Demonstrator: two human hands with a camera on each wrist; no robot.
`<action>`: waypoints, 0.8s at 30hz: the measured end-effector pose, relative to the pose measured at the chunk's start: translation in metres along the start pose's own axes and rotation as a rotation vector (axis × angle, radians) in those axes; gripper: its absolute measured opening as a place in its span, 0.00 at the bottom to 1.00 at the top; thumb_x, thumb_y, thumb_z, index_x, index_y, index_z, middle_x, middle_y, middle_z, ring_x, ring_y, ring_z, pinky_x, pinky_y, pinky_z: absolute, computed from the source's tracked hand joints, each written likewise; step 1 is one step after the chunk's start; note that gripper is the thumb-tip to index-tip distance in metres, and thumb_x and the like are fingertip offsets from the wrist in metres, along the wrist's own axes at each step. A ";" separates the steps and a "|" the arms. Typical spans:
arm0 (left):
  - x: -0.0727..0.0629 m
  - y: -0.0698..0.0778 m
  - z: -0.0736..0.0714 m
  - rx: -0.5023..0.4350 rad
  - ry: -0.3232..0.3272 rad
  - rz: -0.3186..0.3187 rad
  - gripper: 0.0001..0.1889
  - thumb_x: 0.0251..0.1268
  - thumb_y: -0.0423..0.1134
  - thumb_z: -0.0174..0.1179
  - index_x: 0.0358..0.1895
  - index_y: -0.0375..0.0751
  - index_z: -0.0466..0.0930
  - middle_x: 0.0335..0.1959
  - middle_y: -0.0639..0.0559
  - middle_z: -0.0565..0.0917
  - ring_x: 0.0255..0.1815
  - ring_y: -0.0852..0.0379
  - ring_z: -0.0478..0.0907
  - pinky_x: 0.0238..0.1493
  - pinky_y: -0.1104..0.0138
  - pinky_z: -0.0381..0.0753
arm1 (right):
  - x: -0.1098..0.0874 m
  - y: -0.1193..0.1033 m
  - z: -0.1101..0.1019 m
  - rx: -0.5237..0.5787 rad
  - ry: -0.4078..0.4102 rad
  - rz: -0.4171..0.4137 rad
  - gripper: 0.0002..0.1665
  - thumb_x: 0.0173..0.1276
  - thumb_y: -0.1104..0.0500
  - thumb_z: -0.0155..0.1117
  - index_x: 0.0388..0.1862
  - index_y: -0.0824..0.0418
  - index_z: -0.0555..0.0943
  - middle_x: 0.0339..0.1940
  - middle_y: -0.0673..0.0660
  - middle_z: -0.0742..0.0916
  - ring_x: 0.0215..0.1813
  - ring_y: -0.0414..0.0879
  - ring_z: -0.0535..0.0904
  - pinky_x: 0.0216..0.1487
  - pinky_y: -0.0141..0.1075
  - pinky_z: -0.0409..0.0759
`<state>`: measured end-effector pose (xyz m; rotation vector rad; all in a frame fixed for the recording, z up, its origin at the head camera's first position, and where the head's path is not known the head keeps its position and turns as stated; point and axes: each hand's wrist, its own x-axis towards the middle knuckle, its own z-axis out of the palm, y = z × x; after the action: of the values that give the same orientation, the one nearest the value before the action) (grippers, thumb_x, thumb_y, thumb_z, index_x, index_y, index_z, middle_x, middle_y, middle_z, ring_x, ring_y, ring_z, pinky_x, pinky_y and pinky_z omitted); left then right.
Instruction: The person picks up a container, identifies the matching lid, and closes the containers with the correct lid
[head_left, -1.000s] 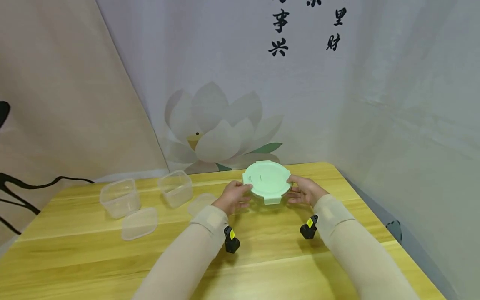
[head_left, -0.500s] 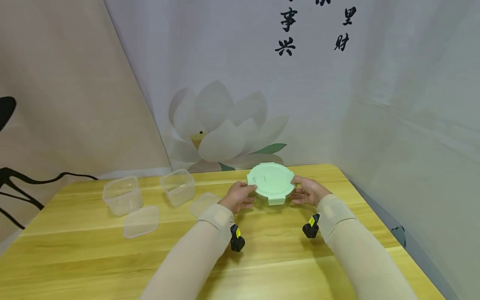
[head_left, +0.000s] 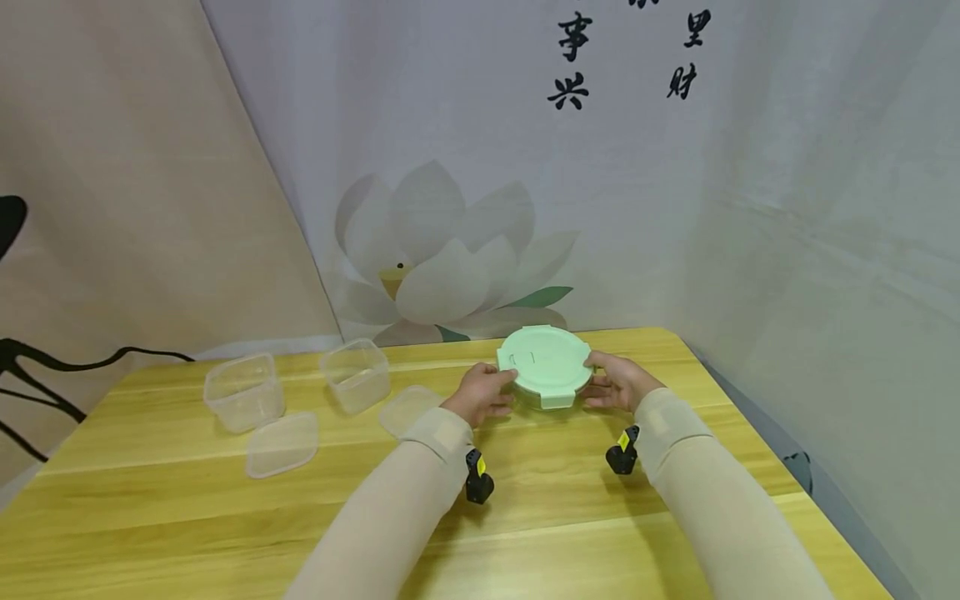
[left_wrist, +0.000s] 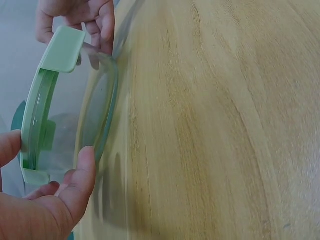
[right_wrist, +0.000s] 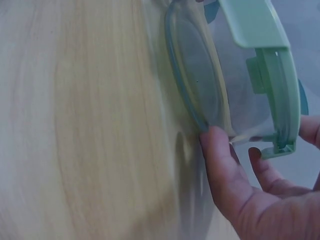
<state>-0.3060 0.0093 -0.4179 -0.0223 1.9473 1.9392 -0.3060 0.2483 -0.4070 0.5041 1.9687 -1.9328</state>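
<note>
A round clear food container with a pale green clip-on lid [head_left: 546,360] is at the far right part of the table, held between both hands. My left hand [head_left: 480,395] grips its left side, thumb at the lid's edge and fingers lower down by the clear wall. On the opposite side my right hand [head_left: 619,383] holds it likewise, thumb on the lid's rim. Both wrist views show the clear bowl [left_wrist: 75,115] under the lid and a wide green clip [right_wrist: 255,22] on the lid's side. I cannot tell whether the base touches the table.
Left of the hands stand two clear square tubs, one farther left [head_left: 243,396] and one nearer [head_left: 356,377]. Two flat translucent lids [head_left: 282,445] lie beside them, one partly behind the left arm. A curtain hangs behind the wooden table [head_left: 187,525]; a black cable [head_left: 97,362] runs at left.
The head view has shifted slightly, so the scene appears a little farther right. Both hands keep hold of the container in nearly the same place; the tubs and loose lids stay put.
</note>
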 end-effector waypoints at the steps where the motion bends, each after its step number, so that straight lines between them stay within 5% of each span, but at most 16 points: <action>1: 0.000 0.000 0.000 0.000 -0.001 0.000 0.32 0.73 0.41 0.54 0.70 0.29 0.51 0.70 0.31 0.61 0.60 0.36 0.73 0.53 0.51 0.79 | 0.000 0.000 0.000 0.001 0.003 0.002 0.41 0.69 0.54 0.51 0.76 0.62 0.49 0.51 0.64 0.72 0.42 0.49 0.79 0.56 0.47 0.79; 15: -0.002 -0.001 0.005 0.028 -0.014 0.008 0.31 0.73 0.43 0.54 0.69 0.31 0.52 0.70 0.31 0.59 0.62 0.35 0.71 0.55 0.49 0.78 | -0.003 -0.001 -0.002 -0.043 0.032 0.015 0.40 0.70 0.52 0.49 0.75 0.62 0.49 0.53 0.62 0.72 0.45 0.50 0.77 0.53 0.45 0.80; 24: -0.006 0.005 -0.005 0.131 0.006 -0.019 0.36 0.71 0.45 0.56 0.72 0.30 0.52 0.68 0.30 0.63 0.63 0.33 0.69 0.59 0.47 0.74 | -0.003 0.002 0.002 -0.073 0.053 -0.014 0.38 0.72 0.50 0.47 0.75 0.65 0.53 0.69 0.68 0.70 0.63 0.57 0.73 0.66 0.52 0.69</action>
<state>-0.3026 0.0034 -0.4117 -0.0098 2.0665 1.7976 -0.3025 0.2464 -0.4073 0.5284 2.0729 -1.8658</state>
